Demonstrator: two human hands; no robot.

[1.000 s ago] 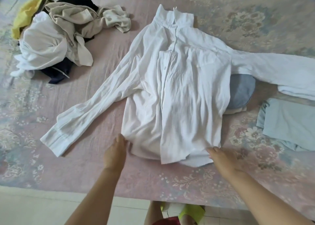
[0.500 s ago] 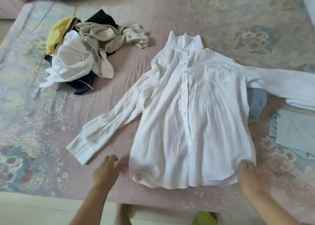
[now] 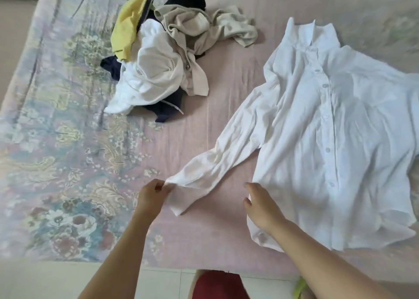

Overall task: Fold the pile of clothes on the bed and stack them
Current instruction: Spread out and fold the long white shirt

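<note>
So: left hand [image 3: 152, 195] pinching the cuff [image 3: 181, 198] of the shirt [image 3: 328, 153] spread on the bed [image 3: 226, 99], sleeve [image 3: 229, 153] running up-right to the shoulder, right hand [image 3: 260, 204] open, empty, touching the hem, probably folding sleeve inward.

The white shirt [image 3: 340, 140] is cut by the right edge of the picture, so its far sleeve and that side of the hem are not seen. In the pile of clothes [image 3: 167, 56], a dark garment [image 3: 167, 113] lies mostly under the white and beige ones; its kind cannot be told. The right hand [image 3: 260, 205] covers a part of the shirt's near hem. Both forearms leave the bottom edge.
</note>
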